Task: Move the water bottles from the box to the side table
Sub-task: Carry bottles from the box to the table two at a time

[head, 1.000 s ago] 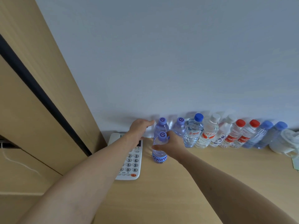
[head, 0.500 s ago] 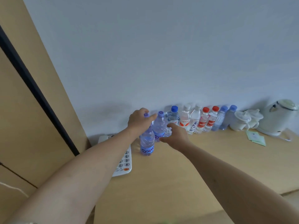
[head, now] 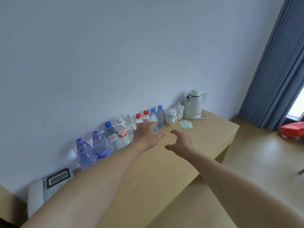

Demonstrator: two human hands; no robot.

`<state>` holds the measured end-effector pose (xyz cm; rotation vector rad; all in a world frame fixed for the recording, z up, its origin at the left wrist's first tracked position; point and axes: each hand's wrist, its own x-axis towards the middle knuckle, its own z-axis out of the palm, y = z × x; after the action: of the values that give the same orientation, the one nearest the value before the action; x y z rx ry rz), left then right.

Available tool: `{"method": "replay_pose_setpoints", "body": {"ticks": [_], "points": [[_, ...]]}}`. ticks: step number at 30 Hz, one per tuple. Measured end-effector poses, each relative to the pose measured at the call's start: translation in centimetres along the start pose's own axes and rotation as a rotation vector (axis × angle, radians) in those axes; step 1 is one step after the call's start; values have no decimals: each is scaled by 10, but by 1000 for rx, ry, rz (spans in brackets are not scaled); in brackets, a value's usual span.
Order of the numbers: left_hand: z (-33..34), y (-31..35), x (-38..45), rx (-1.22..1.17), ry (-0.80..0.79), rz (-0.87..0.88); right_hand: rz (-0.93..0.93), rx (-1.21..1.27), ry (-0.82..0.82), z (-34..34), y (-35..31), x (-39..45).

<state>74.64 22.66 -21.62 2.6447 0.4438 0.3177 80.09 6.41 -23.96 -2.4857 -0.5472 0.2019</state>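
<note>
Between trips: left hand point(head: 146, 134) and right hand point(head: 182, 142) spread empty, centre frame, above pale wooden side table point(head: 164, 175); next, probably fetching more bottles to join clear plastic water bottles point(head: 115, 137).

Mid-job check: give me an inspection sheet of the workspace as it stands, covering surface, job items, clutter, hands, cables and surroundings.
Surface: wooden side table, front part bare.
Job's things: water bottles upright in a row along the wall; box not in view.
Clutter: telephone at left end; two lidded cups, kettle, green packets at right end.
Hands: left hand and right hand open, empty, above the table.
Cables: white kettle cord.
Surroundings: blue curtain, red bag on floor.
</note>
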Motion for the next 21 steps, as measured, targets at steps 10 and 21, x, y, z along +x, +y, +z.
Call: {"method": "replay_pose_setpoints", "body": {"ticks": [10, 21], "points": [[150, 265, 34, 127, -208, 257, 291, -84, 168, -174, 237, -50], [293, 528, -8, 64, -474, 644, 739, -28, 374, -307, 449, -161]]}}
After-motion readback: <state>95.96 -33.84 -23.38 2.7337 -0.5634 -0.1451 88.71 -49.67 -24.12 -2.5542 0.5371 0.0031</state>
